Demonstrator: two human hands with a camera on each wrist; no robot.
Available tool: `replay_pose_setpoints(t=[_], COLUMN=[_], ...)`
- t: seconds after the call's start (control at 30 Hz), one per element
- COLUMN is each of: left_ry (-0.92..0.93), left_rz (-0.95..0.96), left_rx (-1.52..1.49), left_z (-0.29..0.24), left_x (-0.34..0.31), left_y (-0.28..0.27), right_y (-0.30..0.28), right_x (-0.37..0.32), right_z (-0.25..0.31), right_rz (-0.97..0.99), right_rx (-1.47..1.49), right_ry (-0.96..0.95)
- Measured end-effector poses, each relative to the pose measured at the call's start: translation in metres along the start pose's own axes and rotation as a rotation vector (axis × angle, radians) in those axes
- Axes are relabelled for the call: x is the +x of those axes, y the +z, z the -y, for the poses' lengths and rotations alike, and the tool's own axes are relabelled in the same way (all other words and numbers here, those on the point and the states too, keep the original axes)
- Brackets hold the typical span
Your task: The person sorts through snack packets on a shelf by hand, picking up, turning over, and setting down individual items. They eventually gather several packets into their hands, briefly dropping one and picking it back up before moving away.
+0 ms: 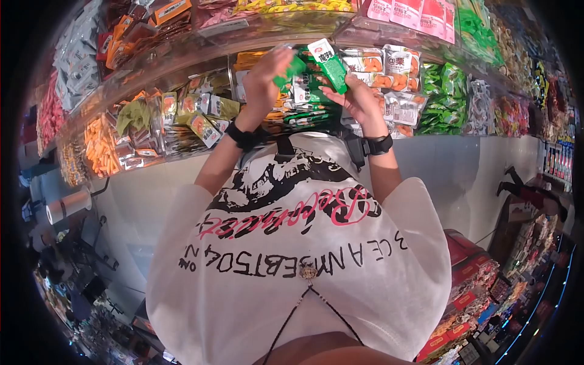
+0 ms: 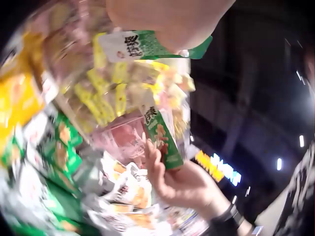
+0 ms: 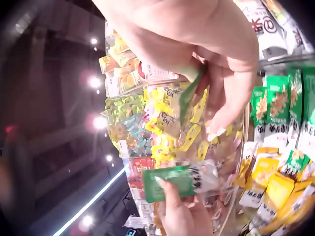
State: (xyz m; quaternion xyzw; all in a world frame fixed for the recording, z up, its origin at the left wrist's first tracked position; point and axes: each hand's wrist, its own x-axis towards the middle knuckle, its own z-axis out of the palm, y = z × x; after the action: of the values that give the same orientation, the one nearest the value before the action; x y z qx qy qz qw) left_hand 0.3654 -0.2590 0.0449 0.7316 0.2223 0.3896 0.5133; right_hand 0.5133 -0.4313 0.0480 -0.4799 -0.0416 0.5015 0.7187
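Left packet [image 1: 295, 68] and right packet [image 1: 329, 67], both green and white, are over the green pile [image 1: 310, 97]. Left hand [image 1: 262, 85], above the pile's left side, pinches the left packet, which blurs in the head view. Right hand [image 1: 362, 100], above the pile's right side, grips the right packet by its green end, its white end tilted up past the pile's far edge. The two hands are apart, each with its own packet.

Immediately left of the pile are yellow packs [image 1: 248, 59]; on its right, white packs [image 1: 403, 61], then green bags [image 1: 441, 97]. Beyond the pile and to its right, pink packs [image 1: 417, 17] fill part of a higher shelf. On the pile's near side is the person's white shirt [image 1: 304, 249], with a black band [image 1: 245, 137] at the left wrist.
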Motion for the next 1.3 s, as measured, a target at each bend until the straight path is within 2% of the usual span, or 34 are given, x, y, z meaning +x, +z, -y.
replay_pose_setpoints(t=[0.07,0.1,0.13,0.2,0.23,0.27,0.33,0.37,0.4,0.47,0.5,0.53,0.6,0.63,0.67,0.73,0.8,0.87,0.93,1.0,1.07,1.13,1.17,1.2,1.27,1.3], left_ry=[0.984,1.023,1.019,1.038,0.924,0.929,0.757,0.686,0.688,0.507,0.432,0.429,-0.296,-0.379,-0.381,-0.616,-0.623,-0.545,-0.537,-0.527,-0.453,-0.348,-0.255,-0.159,-0.043,0.07], left_rz=[0.423,0.522,0.519,0.556,0.621,0.621,0.737,0.829,0.834,0.842,0.863,0.867,1.206,1.23,1.229,1.322,1.292,1.219,1.193,1.17,1.19,1.01,0.957,0.886,0.713,0.656], left_rx=[0.608,0.581,0.587,0.521,0.502,0.503,0.718,0.717,0.715,0.558,0.39,0.386,0.006,-0.043,-0.043,-0.073,-0.06,-0.359,-0.427,-0.495,-0.349,-0.251,0.081,0.408,0.552,0.533], left_z=[-0.032,-0.047,-0.047,-0.042,-0.035,-0.029,-0.018,-0.012,-0.006,0.009,0.015,0.021,0.028,0.048,0.069,0.073,0.065,0.055,0.063,0.072,0.083,0.075,0.074,0.048,0.057,0.082], left_x=[0.011,0.008,0.006,0.003,0.0,-0.005,-0.017,-0.024,-0.03,-0.045,-0.047,-0.049,-0.051,-0.059,-0.065,-0.064,-0.063,-0.06,-0.063,-0.06,-0.05,-0.035,-0.024,-0.004,0.014,0.019], left_y=[-0.012,-0.01,-0.005,0.002,0.006,0.008,0.012,0.012,0.014,0.019,0.019,0.016,0.011,0.009,0.011,0.016,0.017,0.015,0.021,0.026,0.028,0.041,0.044,0.044,0.057,0.068], right_y=[0.012,0.016,0.017,0.019,0.028,0.025,0.002,-0.021,-0.017,0.001,-0.003,-0.007,-0.012,-0.011,-0.01,-0.009,-0.012,-0.017,-0.02,-0.022,-0.024,-0.027,-0.033,-0.043,-0.06,-0.062], right_x=[-0.005,-0.006,-0.006,-0.005,-0.012,-0.009,0.002,0.011,0.004,-0.019,-0.02,-0.02,-0.021,-0.022,-0.022,-0.02,-0.017,-0.012,-0.007,-0.007,-0.007,-0.005,-0.007,-0.01,-0.018,-0.025], right_z=[0.003,0.002,-0.003,-0.013,-0.01,-0.014,-0.039,-0.056,-0.05,-0.033,-0.035,-0.036,-0.038,-0.037,-0.037,-0.036,-0.038,-0.043,-0.048,-0.048,-0.046,-0.043,-0.042,-0.038,-0.031,-0.031], right_rz=[-0.006,-0.047,-0.041,0.093,0.038,0.039,0.033,0.077,0.072,0.022,0.055,0.05,0.134,0.148,0.148,0.169,0.183,0.198,0.279,0.262,0.247,0.139,0.138,0.057,-0.112,-0.2], right_rx=[-0.085,-0.274,-0.276,-0.236,-0.223,-0.223,-0.463,-0.654,-0.651,-0.417,-0.409,-0.407,-0.462,-0.514,-0.514,-0.573,-0.53,-0.486,-0.349,-0.269,-0.189,-0.162,-0.162,-0.302,-0.588,-0.538], right_ry=[0.068,0.085,0.089,0.031,0.058,0.053,-0.137,-0.186,-0.186,0.269,0.289,0.293,0.39,0.401,0.403,0.436,0.448,0.459,0.443,0.416,0.386,0.175,0.176,0.058,-0.179,-0.199])
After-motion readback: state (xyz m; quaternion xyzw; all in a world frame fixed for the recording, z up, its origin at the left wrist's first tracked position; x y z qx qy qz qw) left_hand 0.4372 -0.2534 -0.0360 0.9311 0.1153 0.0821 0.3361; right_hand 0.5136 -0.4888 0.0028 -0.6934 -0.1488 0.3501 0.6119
